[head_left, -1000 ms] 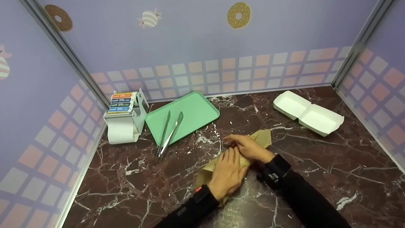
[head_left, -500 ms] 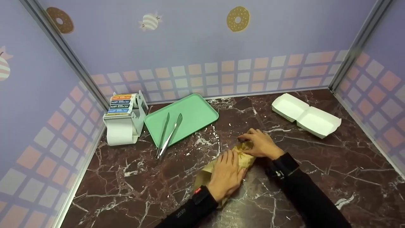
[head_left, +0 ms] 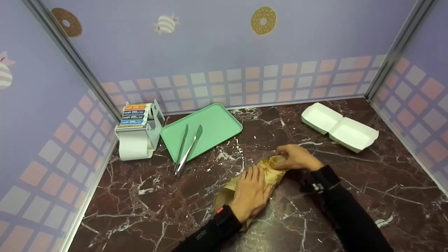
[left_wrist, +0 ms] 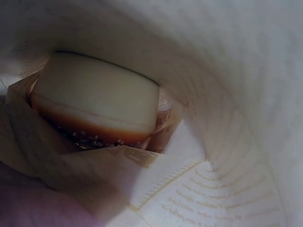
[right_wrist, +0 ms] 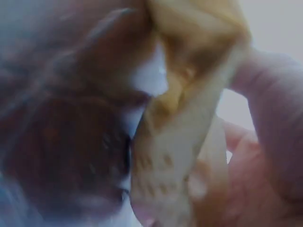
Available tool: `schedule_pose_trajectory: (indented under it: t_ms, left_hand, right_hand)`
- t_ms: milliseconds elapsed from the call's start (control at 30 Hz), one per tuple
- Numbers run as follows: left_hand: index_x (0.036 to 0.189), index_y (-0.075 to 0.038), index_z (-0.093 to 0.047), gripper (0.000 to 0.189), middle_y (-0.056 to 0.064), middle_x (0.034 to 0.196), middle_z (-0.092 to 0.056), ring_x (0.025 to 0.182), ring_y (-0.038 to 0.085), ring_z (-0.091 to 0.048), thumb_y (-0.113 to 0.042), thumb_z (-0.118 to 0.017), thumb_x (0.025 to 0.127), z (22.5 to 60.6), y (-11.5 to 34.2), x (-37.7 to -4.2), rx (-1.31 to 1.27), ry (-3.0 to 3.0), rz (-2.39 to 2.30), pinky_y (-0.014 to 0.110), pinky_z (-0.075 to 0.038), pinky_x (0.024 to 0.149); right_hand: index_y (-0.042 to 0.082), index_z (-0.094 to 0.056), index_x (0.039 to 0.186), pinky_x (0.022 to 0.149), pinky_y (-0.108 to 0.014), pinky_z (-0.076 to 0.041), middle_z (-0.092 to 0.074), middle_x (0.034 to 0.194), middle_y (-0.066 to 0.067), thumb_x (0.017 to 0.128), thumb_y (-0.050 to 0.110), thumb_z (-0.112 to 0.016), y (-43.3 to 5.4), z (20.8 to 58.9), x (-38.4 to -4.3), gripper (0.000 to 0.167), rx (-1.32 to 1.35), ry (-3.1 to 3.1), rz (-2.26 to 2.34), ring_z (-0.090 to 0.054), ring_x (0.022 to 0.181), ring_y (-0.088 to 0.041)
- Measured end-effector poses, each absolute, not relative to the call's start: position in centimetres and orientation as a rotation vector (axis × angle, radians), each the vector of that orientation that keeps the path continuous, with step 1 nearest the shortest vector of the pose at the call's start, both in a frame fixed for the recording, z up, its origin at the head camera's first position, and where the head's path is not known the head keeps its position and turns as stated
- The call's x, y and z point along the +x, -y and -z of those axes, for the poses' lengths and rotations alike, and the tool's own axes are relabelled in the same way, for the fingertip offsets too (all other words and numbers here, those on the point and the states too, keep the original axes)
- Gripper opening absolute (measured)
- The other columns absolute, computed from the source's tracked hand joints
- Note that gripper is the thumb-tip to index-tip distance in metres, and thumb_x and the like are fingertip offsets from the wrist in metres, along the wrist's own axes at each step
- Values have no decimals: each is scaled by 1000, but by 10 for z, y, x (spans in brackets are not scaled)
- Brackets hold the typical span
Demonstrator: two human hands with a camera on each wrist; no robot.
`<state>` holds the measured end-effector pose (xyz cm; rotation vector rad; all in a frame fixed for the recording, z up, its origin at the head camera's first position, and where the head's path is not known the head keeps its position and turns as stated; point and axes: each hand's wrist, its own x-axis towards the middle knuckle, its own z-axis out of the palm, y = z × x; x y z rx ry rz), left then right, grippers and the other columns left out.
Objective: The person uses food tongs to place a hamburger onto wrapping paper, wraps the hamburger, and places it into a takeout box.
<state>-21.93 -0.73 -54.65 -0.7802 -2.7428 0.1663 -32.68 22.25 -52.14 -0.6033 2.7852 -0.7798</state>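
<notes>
A printed tan sheet of wrapping paper [head_left: 269, 172] lies on the counter, wrapped around a sesame-seeded bun [left_wrist: 97, 94]. The left wrist view looks through the paper's open near end at the bun's pale side and browned, seeded edge. My left hand [head_left: 250, 191] rests over the middle of the bundle, its fingers extended together on top. At the far end, my right hand [head_left: 297, 157] pinches the folded paper between thumb and curled fingers. In the blurred right wrist view, a creased strip of the paper [right_wrist: 165, 170] stands beside the thumb. From the head view the bun is hidden.
A green tray [head_left: 213, 126] at the back left bears metal tongs [head_left: 187, 150], whose joined end overhangs its near edge. Left of it stands a dispenser [head_left: 138, 133] with a white roll. An opened white clamshell box [head_left: 339, 126] sits at the back right.
My right hand has moved away from the left hand, to the right, along the bundle. The far paper flap, previously sticking out, is now folded in. My left hand stays in place.
</notes>
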Motion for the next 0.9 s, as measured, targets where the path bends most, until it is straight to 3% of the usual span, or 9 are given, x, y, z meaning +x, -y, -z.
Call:
schedule_pose_trajectory:
  t_ms: [100, 200, 367, 500, 633, 667, 767, 833, 900]
  left_hand:
    - [147, 1, -46, 65, 21, 144, -55, 132, 31, -54, -49, -36, 106, 547, 6, -220, -788, 2737, -160, 44, -44, 113]
    - [148, 0, -45, 65, 21, 145, -54, 133, 30, -54, -49, -36, 106, 547, 7, -221, -785, 2747, -169, 44, -44, 114]
    - [151, 0, -42, 67, 21, 149, -51, 136, 31, -51, -49, -34, 107, 546, 7, -220, -785, 2794, -178, 45, -42, 116]
    - [151, 0, -41, 67, 21, 150, -50, 137, 31, -50, -49, -33, 107, 546, 7, -220, -784, 2805, -159, 45, -41, 117]
    - [151, 0, -42, 66, 21, 148, -51, 136, 31, -51, -49, -35, 107, 548, 6, -219, -776, 2798, -145, 45, -41, 116]
    - [151, 0, -42, 67, 20, 148, -52, 136, 31, -51, -49, -35, 107, 549, 6, -219, -777, 2796, -149, 44, -41, 116]
    - [150, 1, -43, 67, 20, 147, -53, 136, 31, -52, -49, -35, 106, 549, 6, -218, -781, 2786, -150, 44, -42, 116]
    - [150, 1, -43, 67, 20, 148, -53, 136, 31, -52, -49, -36, 106, 547, 7, -219, -782, 2789, -141, 44, -42, 116]
    - [151, 1, -42, 67, 20, 149, -52, 137, 32, -50, -48, -36, 106, 546, 9, -219, -775, 2804, -127, 45, -41, 117]
  right_hand:
    - [13, -67, 123, 84, -50, -57, -69, 114, -12, 84, 30, -84, -250, 518, -331, 45, -586, -2509, 1193, -65, 93, -24]
    - [3, -53, 142, 84, -46, -60, -62, 123, -18, 91, 15, -76, -267, 524, -331, 57, -529, -2225, 1559, -65, 94, -22]
    - [-7, -27, 156, 76, -28, -57, -57, 127, -15, 100, 18, -66, -264, 540, -324, 72, -457, -1981, 1670, -62, 87, -16]
    - [-7, -30, 155, 88, -28, -57, -52, 141, -25, 98, 18, -68, -250, 550, -320, 73, -483, -2012, 1662, -62, 109, -26]
    - [-4, -24, 158, 104, -29, -51, -32, 160, -28, 96, 15, -71, -240, 559, -314, 80, -409, -2007, 1822, -49, 134, -32]
    - [-2, -19, 160, 105, -26, -50, -32, 159, -27, 95, 16, -72, -239, 560, -312, 86, -350, -1998, 1871, -49, 134, -29]
    - [-6, -16, 159, 102, -25, -52, -43, 148, -24, 98, 13, -68, -235, 563, -302, 83, -272, -1893, 2008, -56, 123, -21]
    - [-9, -24, 154, 94, -24, -55, -55, 135, -17, 99, 13, -67, -233, 563, -296, 72, -245, -1839, 2035, -62, 109, -15]
    - [-10, -42, 140, 78, -23, -58, -66, 109, -10, 100, 16, -66, -229, 561, -292, 54, -244, -1860, 1994, -65, 89, -13]
